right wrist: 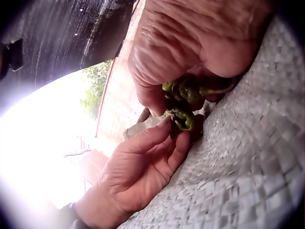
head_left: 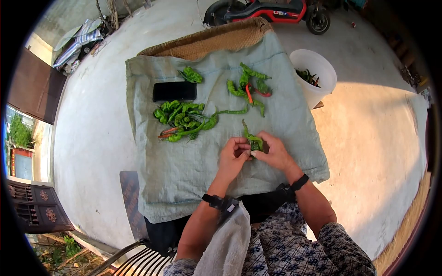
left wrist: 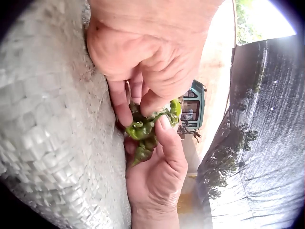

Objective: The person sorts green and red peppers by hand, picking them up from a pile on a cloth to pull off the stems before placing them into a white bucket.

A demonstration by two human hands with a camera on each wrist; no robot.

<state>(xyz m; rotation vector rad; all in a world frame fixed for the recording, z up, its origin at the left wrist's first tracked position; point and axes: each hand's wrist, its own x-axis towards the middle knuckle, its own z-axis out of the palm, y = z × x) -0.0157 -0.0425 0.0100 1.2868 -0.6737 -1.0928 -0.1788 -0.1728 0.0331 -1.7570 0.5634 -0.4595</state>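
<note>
Green peppers (head_left: 254,143) are held between both hands, low over the grey-green woven cloth (head_left: 193,170). My left hand (head_left: 232,158) pinches them from the left with thumb and fingertips. From the right, my right hand (head_left: 276,154) curls its fingers round them. Both thumbs nearly meet on the curled green peppers (left wrist: 143,131) in the left wrist view. A pile of green peppers (head_left: 184,117) with a few red ones lies to the left, and a smaller group (head_left: 241,87) lies farther back. The peppers' lower side is hidden by the fingers.
A black phone (head_left: 174,91) lies on the cloth beside a small green pepper bunch (head_left: 191,75). The cloth covers a woven basket (head_left: 207,43). A white bucket (head_left: 322,69) with peppers inside stands at the right. A red and black scooter (head_left: 276,11) is parked behind.
</note>
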